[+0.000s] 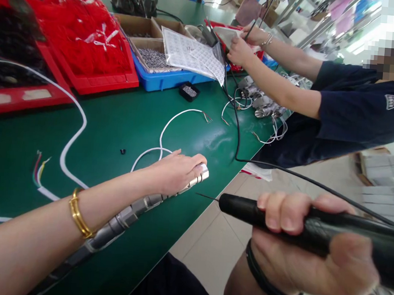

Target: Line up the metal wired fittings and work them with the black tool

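Observation:
My left hand (178, 171), with a gold bracelet at the wrist, is closed around a silvery metal fitting (200, 175). That fitting is at the far end of a row of similar metal cylinders (123, 219) lying along the bench edge. In my right hand (292, 239) is a black electric screwdriver (243, 209). Its thin bit points left, apart from the fitting and close to its end. White cables (74, 151) with bare coloured wire ends lie around my left arm. A small black piece (122, 151) rests on the green bench (110, 127).
Red bins (103, 79) of red and dark parts stand at the back left. Beside them is a blue tray (164, 81) with boxes of screws. A co-worker's hands (244, 46) hold something at the back right. A black cord (238, 137) crosses the bench.

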The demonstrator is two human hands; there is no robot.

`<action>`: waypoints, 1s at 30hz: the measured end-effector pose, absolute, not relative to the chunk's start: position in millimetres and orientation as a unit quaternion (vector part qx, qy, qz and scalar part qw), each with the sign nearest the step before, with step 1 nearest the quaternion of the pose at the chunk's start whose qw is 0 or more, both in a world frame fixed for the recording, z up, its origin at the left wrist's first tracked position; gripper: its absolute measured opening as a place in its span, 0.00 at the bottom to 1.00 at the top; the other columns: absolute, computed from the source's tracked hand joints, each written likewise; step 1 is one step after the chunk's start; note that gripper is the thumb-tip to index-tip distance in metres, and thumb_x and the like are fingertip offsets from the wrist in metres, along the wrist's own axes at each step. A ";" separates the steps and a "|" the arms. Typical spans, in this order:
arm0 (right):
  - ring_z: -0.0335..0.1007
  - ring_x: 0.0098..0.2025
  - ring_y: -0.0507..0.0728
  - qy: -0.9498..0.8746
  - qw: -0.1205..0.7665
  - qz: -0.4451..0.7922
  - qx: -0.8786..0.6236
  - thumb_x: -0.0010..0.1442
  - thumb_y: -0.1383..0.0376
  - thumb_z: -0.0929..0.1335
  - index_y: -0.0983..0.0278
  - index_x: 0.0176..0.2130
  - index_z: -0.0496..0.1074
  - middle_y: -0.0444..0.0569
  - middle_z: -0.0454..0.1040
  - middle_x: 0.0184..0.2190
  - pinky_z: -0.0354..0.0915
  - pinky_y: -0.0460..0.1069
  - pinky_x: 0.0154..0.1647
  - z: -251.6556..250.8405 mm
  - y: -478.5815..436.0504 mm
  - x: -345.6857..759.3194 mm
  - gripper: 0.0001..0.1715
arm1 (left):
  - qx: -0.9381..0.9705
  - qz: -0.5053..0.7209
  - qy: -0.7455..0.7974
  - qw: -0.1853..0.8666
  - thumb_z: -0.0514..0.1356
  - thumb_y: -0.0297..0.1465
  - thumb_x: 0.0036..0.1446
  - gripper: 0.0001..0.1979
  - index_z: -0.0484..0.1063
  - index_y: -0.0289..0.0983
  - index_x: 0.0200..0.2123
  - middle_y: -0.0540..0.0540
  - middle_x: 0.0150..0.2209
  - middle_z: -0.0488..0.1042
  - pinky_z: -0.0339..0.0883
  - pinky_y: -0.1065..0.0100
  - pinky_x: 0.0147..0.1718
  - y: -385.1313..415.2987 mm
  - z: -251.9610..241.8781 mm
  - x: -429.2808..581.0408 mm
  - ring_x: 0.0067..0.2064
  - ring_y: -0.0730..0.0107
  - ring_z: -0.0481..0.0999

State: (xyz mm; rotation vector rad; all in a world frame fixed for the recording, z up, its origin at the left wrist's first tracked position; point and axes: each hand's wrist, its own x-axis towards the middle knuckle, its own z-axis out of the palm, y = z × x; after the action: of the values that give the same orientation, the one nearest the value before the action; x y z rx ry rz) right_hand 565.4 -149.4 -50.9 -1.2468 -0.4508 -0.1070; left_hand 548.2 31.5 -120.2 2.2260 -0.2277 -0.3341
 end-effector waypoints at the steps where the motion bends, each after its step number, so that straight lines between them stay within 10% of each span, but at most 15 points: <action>1: 0.53 0.15 0.49 -0.210 0.790 -0.051 -0.573 0.53 0.58 0.68 0.63 0.33 0.67 0.38 0.59 0.14 0.55 0.48 0.20 -47.5 -147.0 567.0 0.11 | 0.888 -0.131 -0.091 0.431 0.37 0.37 0.67 0.17 0.60 0.41 0.48 0.50 0.37 0.71 0.43 0.46 0.57 31.7 -121.4 548.5 0.41 0.67 0.71; 30: 0.57 0.15 0.49 -0.260 0.763 -0.011 -0.592 0.51 0.64 0.70 0.64 0.29 0.65 0.38 0.62 0.17 0.58 0.47 0.18 -49.8 -99.7 571.5 0.09 | 0.929 -0.095 -0.159 0.320 0.37 0.31 0.66 0.16 0.60 0.36 0.46 0.43 0.45 0.68 0.55 0.47 0.48 29.5 -127.7 549.7 0.38 0.62 0.70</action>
State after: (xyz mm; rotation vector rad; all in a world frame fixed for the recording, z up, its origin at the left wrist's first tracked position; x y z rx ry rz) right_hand 571.5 -99.7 -49.8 -1.2868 -0.5652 -0.0233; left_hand 549.7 29.5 -127.7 2.4411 -0.4191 -0.2485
